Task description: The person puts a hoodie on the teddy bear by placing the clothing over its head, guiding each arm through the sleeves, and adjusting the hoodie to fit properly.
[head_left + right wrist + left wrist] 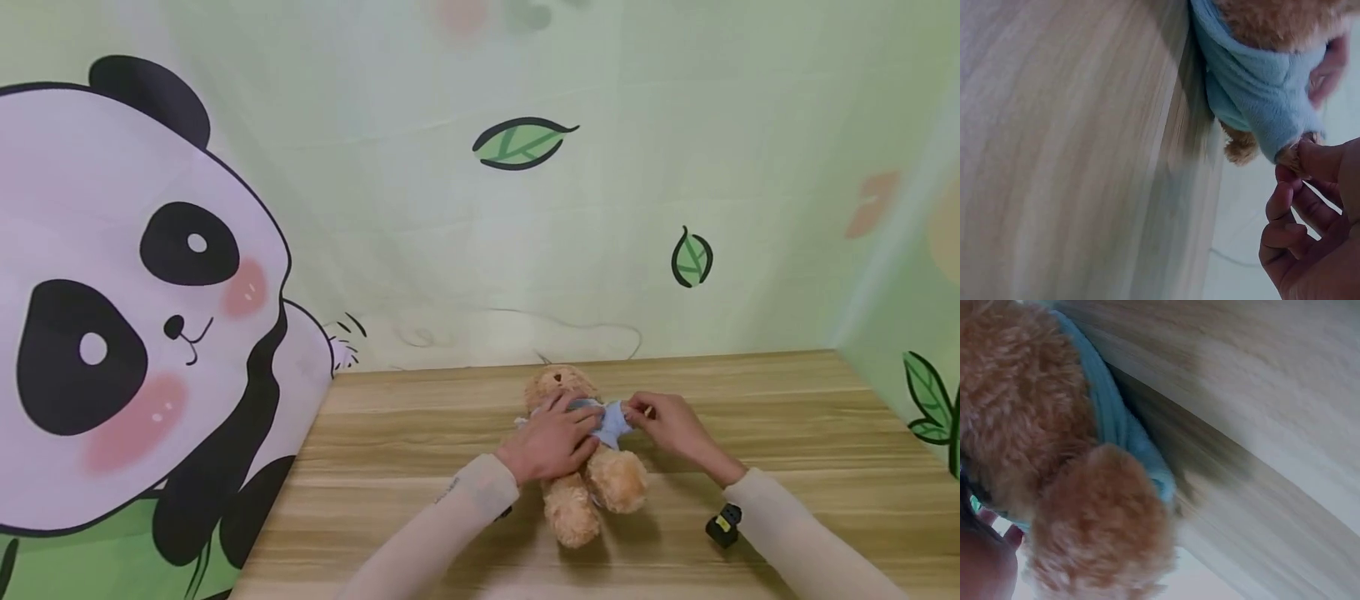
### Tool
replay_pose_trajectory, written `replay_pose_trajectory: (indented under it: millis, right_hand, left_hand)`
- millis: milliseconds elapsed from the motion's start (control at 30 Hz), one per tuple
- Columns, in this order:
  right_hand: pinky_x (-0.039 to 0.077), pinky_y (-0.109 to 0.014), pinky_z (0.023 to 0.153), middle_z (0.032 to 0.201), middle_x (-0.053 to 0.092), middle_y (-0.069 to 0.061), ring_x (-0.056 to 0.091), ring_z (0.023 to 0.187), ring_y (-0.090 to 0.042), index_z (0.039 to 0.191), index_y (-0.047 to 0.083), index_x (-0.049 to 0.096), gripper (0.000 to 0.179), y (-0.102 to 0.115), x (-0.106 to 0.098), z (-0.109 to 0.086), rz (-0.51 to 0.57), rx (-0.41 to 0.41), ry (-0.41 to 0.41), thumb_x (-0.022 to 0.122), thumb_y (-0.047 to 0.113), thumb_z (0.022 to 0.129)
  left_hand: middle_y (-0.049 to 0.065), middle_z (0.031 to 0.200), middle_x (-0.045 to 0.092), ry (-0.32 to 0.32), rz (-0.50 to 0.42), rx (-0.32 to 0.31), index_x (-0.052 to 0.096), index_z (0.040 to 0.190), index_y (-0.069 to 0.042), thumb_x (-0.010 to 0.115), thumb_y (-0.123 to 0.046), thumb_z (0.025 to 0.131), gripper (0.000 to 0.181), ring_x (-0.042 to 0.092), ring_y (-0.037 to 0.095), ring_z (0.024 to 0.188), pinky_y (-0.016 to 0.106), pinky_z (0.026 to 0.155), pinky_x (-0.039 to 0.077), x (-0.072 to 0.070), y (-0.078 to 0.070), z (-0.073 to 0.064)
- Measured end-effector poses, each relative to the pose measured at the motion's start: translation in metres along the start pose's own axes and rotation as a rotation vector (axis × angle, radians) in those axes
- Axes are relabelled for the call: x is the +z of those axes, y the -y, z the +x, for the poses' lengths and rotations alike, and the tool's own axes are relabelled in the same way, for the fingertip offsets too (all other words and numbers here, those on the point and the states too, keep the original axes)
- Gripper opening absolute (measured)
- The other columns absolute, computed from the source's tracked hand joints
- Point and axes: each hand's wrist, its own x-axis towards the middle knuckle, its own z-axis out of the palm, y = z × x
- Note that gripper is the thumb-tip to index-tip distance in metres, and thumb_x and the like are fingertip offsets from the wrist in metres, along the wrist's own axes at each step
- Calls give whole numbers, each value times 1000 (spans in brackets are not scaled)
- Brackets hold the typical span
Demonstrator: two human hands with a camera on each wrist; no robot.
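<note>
A light-brown plush teddy bear (pixel 573 508) in a pale blue top (pixel 613 423) lies on its back, head toward the wall. My left hand (pixel 551 437) rests across the bear's chest with spread fingers, covering part of the top. At the end of a sleeve, my right hand (pixel 667 423) pinches the bear's paw (pixel 1291 157) between thumb and index finger. Its other fingers are loosely bent in the right wrist view. The bear's furry legs fill much of the left wrist view, where one leg (pixel 1107 519) hangs close to the camera.
The bear lies on a wood-grain table (pixel 405 400). Behind it hangs a pale green cloth backdrop (pixel 390 208) with printed leaves and a large panda (pixel 217 167) at the left. A small black device (pixel 723 527) sits at my right wrist.
</note>
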Motion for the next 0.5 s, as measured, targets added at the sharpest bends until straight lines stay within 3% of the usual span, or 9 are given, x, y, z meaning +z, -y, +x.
replay_pose_trajectory:
  millis: [133,200,367,500]
  right_hand:
    - [46,-27,63,83,71,-4,60,74,-13,88,9,72,10,-7,-2,-1,15,78,9,64,11,94]
    - [48,-29,65,86,71,-7,62,76,-16,91,7,72,10,-9,-1,-2,11,91,17,64,11,94]
    - [52,-31,70,93,71,-5,65,81,-16,107,9,67,19,-5,1,-2,41,38,37,62,23,97]
    - [51,-28,68,85,69,3,64,78,-14,99,13,67,8,-3,3,-3,35,-36,5,65,20,95]
  left_hand:
    - [-14,139,56,-23,-23,10,53,133,-30,27,-46,106,40,37,13,140,39,122,23,2,1,0]
    - [-14,139,55,-19,-14,20,50,137,-31,26,-45,106,41,39,12,137,39,121,24,3,1,0]
    - [-12,150,46,17,35,29,33,152,-37,23,-44,107,47,35,15,141,42,121,23,2,0,0]
    - [-13,149,45,13,43,22,42,147,-36,22,-43,107,45,34,16,142,43,121,23,3,-2,0]
